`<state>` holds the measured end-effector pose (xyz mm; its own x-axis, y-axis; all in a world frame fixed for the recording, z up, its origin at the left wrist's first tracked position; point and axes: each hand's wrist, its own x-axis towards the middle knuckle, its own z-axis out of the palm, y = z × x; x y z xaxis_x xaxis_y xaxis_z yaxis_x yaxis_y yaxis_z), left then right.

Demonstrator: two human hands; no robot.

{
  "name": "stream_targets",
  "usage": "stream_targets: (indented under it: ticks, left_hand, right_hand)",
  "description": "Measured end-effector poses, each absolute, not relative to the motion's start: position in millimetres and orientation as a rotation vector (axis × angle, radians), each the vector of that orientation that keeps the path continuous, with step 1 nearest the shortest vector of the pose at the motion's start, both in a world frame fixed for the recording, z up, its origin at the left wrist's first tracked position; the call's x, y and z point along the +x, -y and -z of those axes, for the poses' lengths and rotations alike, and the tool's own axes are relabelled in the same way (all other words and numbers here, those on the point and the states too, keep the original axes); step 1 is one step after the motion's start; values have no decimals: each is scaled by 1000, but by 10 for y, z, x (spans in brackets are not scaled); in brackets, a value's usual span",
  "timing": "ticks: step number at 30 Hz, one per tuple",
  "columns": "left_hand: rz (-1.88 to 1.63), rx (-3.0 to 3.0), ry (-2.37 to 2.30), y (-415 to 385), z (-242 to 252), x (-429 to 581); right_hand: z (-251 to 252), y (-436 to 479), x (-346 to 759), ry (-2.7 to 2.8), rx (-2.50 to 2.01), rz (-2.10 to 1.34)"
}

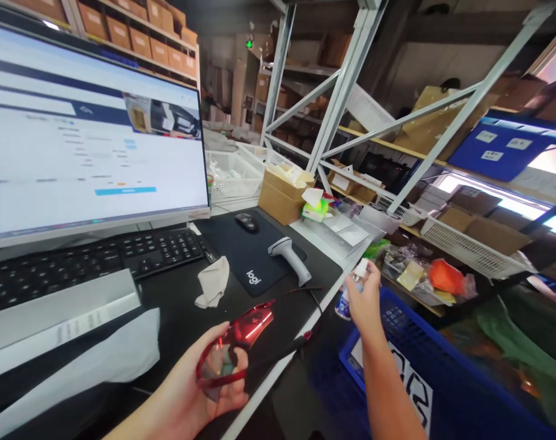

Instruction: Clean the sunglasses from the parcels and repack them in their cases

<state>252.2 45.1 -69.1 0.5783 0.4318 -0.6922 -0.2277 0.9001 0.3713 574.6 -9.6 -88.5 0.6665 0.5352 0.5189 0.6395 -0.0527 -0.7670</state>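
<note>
In my left hand point(192, 376) is a pair of glossy red wraparound sunglasses point(252, 325). My fingers wrap around one lens from below, and the thin temples reach out to the right past the desk edge. My right hand point(366, 296) grips a small spray bottle point(343, 307) with a white top and a blue-and-white label, just off the desk's right edge. A crumpled beige cloth point(213, 282) lies on the black desktop beyond the sunglasses. Beside it, a grey barcode scanner point(290, 258) rests on a black mouse pad point(234, 264).
A monitor point(94, 134) and keyboard point(94, 264) stand at left, with a white box point(62, 318) in front. Near the mouse point(246, 222) is a cardboard box point(282, 195). A blue plastic crate point(436, 351) sits below my right arm. Metal shelving point(335, 116) rises behind.
</note>
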Motion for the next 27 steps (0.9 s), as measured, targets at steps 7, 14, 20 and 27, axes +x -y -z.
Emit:
stream_targets:
  ticks: [7,14,20,27]
  left_hand:
    - [-469,256,-943,-450,556,2503]
    - [-495,257,-908,-526,585,2455]
    - [-549,251,-864,-703,494,2312]
    - [-745,323,-673,-841,283,1958]
  right_hand:
    - [931,-1023,6520,1012,-1832,214]
    - [783,-1676,6817,969,-2014,197]
    - [431,-1670,6557,1123,-1978,333]
    - [375,-1381,5019,1919,-1629,129]
